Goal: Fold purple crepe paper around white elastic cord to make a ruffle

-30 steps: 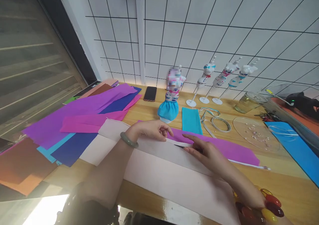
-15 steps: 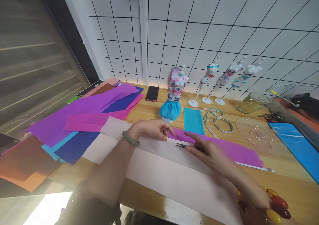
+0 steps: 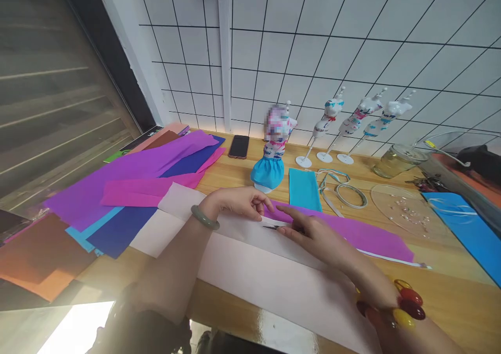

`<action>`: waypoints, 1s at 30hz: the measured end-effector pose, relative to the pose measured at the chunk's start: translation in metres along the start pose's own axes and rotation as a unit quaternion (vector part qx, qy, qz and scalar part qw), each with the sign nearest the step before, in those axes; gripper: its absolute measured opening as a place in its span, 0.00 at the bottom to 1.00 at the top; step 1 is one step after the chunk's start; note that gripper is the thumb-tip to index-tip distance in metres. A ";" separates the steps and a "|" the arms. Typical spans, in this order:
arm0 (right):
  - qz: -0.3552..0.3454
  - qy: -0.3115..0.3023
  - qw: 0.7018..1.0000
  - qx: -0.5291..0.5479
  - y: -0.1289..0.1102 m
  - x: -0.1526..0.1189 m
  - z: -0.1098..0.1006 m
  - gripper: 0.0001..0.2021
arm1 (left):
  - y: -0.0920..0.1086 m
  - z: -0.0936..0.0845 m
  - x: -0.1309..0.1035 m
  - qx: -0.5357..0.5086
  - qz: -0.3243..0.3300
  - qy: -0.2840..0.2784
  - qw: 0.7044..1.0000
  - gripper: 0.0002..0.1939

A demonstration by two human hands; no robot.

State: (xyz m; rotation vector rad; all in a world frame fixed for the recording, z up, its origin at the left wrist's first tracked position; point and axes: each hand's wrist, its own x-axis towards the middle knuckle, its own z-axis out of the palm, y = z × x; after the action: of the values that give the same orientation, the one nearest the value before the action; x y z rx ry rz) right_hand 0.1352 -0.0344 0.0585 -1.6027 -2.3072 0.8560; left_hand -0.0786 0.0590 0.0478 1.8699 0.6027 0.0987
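The right hand (image 3: 309, 231), its fingers curled round a dark pointed tool (image 3: 270, 227), has slid leftward along the far edge of the pale fabric (image 3: 250, 270), so the tips now sit closer to the left hand (image 3: 240, 202) — a sign, it seems, that the work is advancing along that edge. The left hand has barely moved, thumb and fingers pinching the fabric's edge, while the cloth lies spread across the desk (image 3: 462, 291) under both hands — just in front of the purple fabric (image 3: 364, 236).
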 end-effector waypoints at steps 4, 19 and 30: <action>-0.004 -0.004 1.000 -0.005 -0.001 0.004 0.001 0.26 | -0.001 -0.001 0.000 -0.004 -0.002 -0.002 1.000 0.20; 0.006 0.016 1.000 0.016 0.004 0.003 0.007 0.25 | -0.002 -0.002 -0.001 0.006 0.000 -0.005 1.000 0.20; 0.018 0.032 0.999 0.032 0.012 0.004 0.014 0.25 | 0.002 -0.002 -0.003 0.028 -0.020 -0.002 0.999 0.21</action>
State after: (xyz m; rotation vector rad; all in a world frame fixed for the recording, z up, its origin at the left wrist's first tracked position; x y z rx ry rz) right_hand 0.1363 -0.0327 0.0396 -1.6245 -2.1916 0.8641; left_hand -0.0813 0.0584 0.0514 1.9112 0.6471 0.0521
